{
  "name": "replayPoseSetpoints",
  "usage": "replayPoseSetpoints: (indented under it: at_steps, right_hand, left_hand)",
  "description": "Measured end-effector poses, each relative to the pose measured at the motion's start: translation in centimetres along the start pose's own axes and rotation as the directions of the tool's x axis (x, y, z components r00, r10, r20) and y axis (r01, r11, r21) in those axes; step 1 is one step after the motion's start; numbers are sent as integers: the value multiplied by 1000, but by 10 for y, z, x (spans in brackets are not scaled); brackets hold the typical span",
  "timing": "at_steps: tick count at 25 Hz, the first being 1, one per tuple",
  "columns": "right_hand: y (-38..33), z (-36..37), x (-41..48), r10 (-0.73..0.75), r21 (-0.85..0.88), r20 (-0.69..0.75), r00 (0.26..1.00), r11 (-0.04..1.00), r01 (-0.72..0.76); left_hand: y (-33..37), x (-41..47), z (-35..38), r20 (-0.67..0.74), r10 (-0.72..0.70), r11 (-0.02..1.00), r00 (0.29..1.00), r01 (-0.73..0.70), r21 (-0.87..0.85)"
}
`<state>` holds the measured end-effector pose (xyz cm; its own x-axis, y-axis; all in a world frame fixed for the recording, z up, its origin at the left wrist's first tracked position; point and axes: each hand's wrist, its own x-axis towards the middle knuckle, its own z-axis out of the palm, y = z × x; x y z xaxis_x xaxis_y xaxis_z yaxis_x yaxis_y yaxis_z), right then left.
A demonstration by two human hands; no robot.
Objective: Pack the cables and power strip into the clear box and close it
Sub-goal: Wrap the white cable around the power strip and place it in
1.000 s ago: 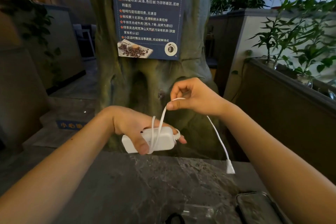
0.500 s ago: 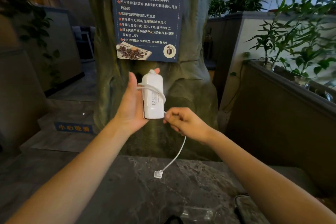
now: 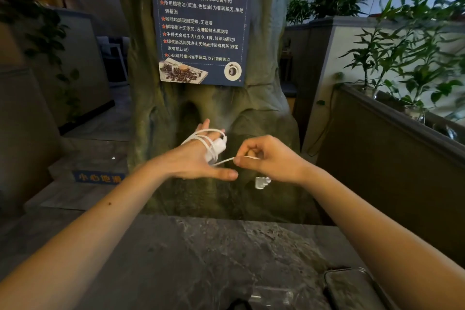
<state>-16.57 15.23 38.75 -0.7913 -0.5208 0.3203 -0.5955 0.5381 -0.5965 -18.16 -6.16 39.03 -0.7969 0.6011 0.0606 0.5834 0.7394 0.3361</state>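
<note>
Nearest, at the right near edge of the dark marbled table [image 3: 201,259], the clear box [image 3: 344,270] shows only a blurred rim, and nothing can be made out inside it, so packing looks not yet begun. Farther out, raised above the table's far edge, the left hand [image 3: 198,161] has its fingers stretched out with the power strip [image 3: 217,148] lying against them. The right hand [image 3: 266,158] is just beside it, fingers curled, pinching the cord [image 3: 224,161] taut. The likely trouble is that the cord's turns pass over the left fingers as well as the strip. Sliding the hand out could leave the coil slack enough to spring loose in the box. If the right pinch slips, the plug [image 3: 261,182] dangling below that hand could drag turns off. Dropped from here, the bundle might fall past the table's edge. The strip is a small, white, rounded block, mostly hidden by the hand. The cord is thin and white, and the plug is blurred. Beyond stand a trunk-shaped pillar [image 3: 256,118] bearing a blue notice [image 3: 201,15], and plants [image 3: 402,58] to the right.
</note>
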Motion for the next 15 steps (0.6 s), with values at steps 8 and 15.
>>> replayPoseSetpoints:
  at_steps: [8,15]
  right_hand:
    - [-20,-13,16,-143,165,-38,989,975,147]
    - [-3,9,7,28,423,-11,1000,906,-21]
  left_hand:
    - [18,-22,-3,585,295,914,756,-45,-402]
    - [20,-20,11,-9,422,172,907,-90,-981]
